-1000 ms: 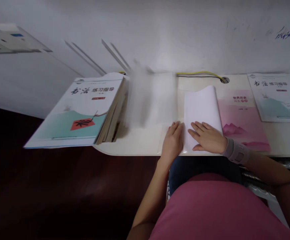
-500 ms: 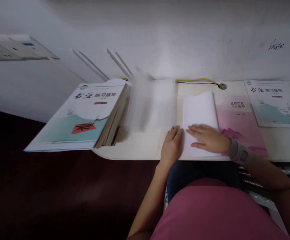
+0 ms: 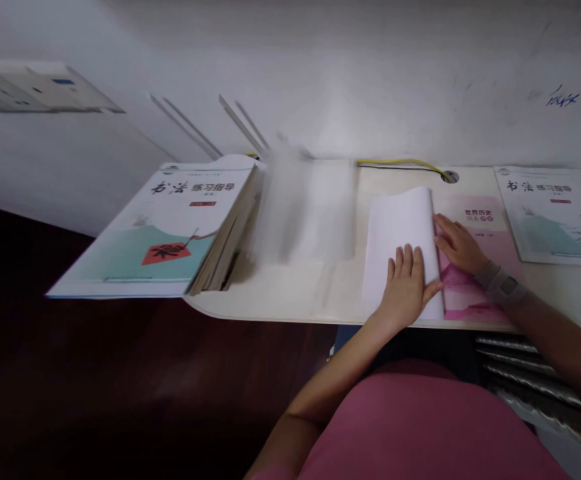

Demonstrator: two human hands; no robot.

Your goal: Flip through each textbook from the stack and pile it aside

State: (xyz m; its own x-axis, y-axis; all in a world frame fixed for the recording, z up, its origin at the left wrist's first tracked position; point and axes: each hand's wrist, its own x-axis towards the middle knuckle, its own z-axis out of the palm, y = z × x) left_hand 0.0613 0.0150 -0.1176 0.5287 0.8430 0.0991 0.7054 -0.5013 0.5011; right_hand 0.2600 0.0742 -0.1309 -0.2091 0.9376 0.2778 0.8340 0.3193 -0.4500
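Observation:
A white folded sheet of paper [image 3: 400,213] lies on the desk, its right edge along a pink book [image 3: 475,293] with Chinese lettering on the cover. My left hand [image 3: 404,287] rests flat on the sheet's lower part, fingers spread and thumb reaching past the right edge. At that same edge, higher up, my right hand [image 3: 461,247] has its fingers stretched out over the pink book, fingertips touching the paper's side. Neither hand grips anything. How far the paper extends under the book is hidden.
A thick stack of calligraphy books [image 3: 170,227] overhangs the white desk's [image 3: 275,300] left end. Blurred whitish, see-through sheets [image 3: 310,213] lie beside it. Another calligraphy book [image 3: 560,220] is at the right. A yellow cable [image 3: 400,161] runs along the wall into a round hole [image 3: 450,177].
My left hand has moved right, from the paper's left edge onto its lower middle. My right hand has shifted right and away from me, off the paper's top to its right edge.

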